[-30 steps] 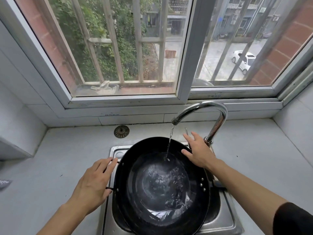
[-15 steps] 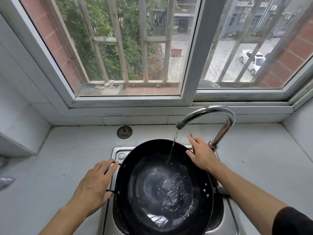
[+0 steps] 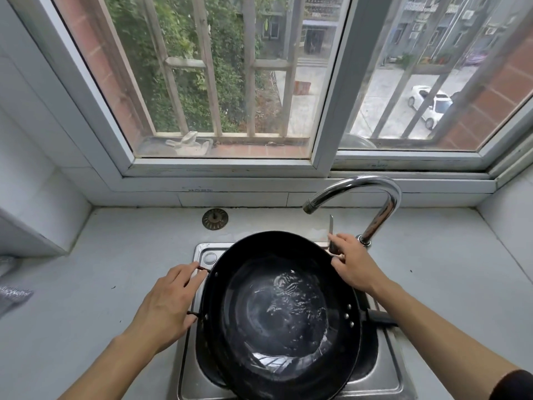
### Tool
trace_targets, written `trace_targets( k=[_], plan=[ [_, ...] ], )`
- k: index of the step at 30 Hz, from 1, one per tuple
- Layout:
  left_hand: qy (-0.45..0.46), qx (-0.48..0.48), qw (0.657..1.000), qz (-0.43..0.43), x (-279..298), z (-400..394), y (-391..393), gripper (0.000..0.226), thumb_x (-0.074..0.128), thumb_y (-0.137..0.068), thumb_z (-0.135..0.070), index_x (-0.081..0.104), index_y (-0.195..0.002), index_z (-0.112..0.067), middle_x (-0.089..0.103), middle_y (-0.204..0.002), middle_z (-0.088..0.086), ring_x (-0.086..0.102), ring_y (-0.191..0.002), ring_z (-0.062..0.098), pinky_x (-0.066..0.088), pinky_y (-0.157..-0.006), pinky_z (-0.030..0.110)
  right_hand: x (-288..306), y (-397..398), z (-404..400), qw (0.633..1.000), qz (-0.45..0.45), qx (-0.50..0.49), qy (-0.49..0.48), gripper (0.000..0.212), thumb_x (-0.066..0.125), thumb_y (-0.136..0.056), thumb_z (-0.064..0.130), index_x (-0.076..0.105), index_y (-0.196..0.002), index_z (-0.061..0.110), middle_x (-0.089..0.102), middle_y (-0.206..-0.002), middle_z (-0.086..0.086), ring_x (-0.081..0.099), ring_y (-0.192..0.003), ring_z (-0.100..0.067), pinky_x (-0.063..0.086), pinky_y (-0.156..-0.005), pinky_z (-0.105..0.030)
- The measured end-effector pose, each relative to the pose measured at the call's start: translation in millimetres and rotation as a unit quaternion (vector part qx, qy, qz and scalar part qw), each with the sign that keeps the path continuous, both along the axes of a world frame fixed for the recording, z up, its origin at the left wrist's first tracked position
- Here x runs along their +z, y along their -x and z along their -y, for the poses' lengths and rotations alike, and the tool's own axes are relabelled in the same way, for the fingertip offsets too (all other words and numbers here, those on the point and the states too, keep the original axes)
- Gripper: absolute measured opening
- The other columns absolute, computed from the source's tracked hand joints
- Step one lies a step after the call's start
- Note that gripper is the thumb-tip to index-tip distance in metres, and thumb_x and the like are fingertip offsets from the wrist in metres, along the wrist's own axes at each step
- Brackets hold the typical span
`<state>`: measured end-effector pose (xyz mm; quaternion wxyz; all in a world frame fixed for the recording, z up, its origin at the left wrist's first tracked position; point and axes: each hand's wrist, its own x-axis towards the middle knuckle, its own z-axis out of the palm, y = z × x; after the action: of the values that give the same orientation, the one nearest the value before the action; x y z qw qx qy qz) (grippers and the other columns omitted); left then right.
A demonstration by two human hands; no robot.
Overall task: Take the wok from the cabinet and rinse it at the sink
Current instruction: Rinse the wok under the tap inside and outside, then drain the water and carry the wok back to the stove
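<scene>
Round black metal wok (image 3: pixel 284 310) resting in the steel sink (image 3: pixel 383 376) with water pooled in its bowl, left hand (image 3: pixel 165 306) at its left loop handle, right hand (image 3: pixel 353 264) at its far right rim, curved chrome faucet (image 3: pixel 375 203) behind the right hand, round metal drain strainer (image 3: pixel 215 219) on the grey countertop (image 3: pixel 109 261) behind the sink, window (image 3: pixel 230 82) behind all.

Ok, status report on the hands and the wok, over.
Left hand holds the wok's side loop handle. Right hand on the faucet lever. Wok in the sink, water pooled inside. Faucet not running; nothing in the way.
</scene>
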<state>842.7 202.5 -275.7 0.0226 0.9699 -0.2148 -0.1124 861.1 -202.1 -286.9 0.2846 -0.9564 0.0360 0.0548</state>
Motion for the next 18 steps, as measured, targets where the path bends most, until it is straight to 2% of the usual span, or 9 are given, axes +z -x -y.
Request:
trace_targets(
  k=[3, 5, 8, 11, 15, 18],
  plan=[
    [-0.018, -0.005, 1.000, 0.001, 1.0, 1.6, -5.5, 0.097, 0.092, -0.052, -0.036, 0.049, -0.139, -0.021, 0.052, -0.140, 0.004, 0.052, -0.126, 0.026, 0.053, -0.090, 0.036, -0.6, 27.9, 12.7, 0.998, -0.020, 0.057, 0.014, 0.053, 0.057, -0.088, 0.012, 0.049, -0.139, 0.021, 0.044, -0.140, 0.004, 0.035, -0.135, -0.011, 0.024, -0.114, -0.026],
    [-0.030, -0.017, 0.999, -0.002, 4.6, 6.1, -9.0, 0.102, 0.091, -0.052, -0.035, 0.046, -0.142, -0.021, 0.052, -0.140, 0.006, 0.050, -0.128, 0.027, 0.051, -0.094, 0.037, -1.4, 46.0, 20.4, 0.997, -0.038, 0.060, 0.005, 0.056, 0.059, -0.084, 0.007, 0.050, -0.137, 0.024, 0.049, -0.137, 0.004, 0.040, -0.132, -0.011, 0.028, -0.111, -0.026],
    [-0.048, -0.051, 0.998, -0.001, 9.7, 13.7, -16.0, 0.101, 0.079, -0.072, -0.033, 0.020, -0.155, -0.030, 0.031, -0.156, 0.004, 0.029, -0.143, 0.024, 0.035, -0.110, 0.036, -6.5, 71.8, 36.1, 0.992, -0.106, 0.051, 0.042, 0.073, 0.059, -0.076, 0.001, 0.043, -0.143, 0.025, 0.046, -0.139, 0.001, 0.040, -0.132, -0.017, 0.029, -0.110, -0.025],
    [-0.108, -0.080, 0.991, -0.013, 14.0, 19.3, -24.8, 0.104, 0.074, -0.078, -0.041, 0.005, -0.155, -0.038, 0.020, -0.160, 0.001, 0.019, -0.145, 0.023, 0.028, -0.113, 0.035, -17.8, 92.7, 54.8, 0.978, -0.166, 0.068, 0.110, 0.087, 0.063, -0.074, 0.009, 0.029, -0.149, 0.039, 0.040, -0.143, 0.007, 0.039, -0.130, -0.016, 0.035, -0.109, -0.030],
    [-0.154, -0.109, 0.981, -0.032, 16.0, 22.5, -34.1, 0.103, 0.076, -0.075, -0.047, 0.010, -0.154, -0.038, 0.020, -0.161, 0.001, 0.022, -0.144, 0.023, 0.030, -0.113, 0.036, -25.4, 112.0, 63.9, 0.972, -0.190, 0.076, 0.113, 0.081, 0.066, -0.079, 0.026, 0.026, -0.147, 0.044, 0.049, -0.129, 0.006, 0.048, -0.120, -0.018, 0.040, -0.103, -0.030],
    [-0.155, -0.124, 0.979, -0.036, 15.8, 21.8, -36.1, 0.100, 0.075, -0.075, -0.050, 0.014, -0.154, -0.036, 0.023, -0.160, -0.001, 0.025, -0.143, 0.022, 0.032, -0.111, 0.035, -31.2, 122.3, 68.8, 0.974, -0.157, 0.088, 0.139, 0.071, 0.062, -0.082, 0.025, 0.032, -0.143, 0.046, 0.054, -0.121, 0.008, 0.051, -0.113, -0.016, 0.042, -0.099, -0.029]
  ],
)
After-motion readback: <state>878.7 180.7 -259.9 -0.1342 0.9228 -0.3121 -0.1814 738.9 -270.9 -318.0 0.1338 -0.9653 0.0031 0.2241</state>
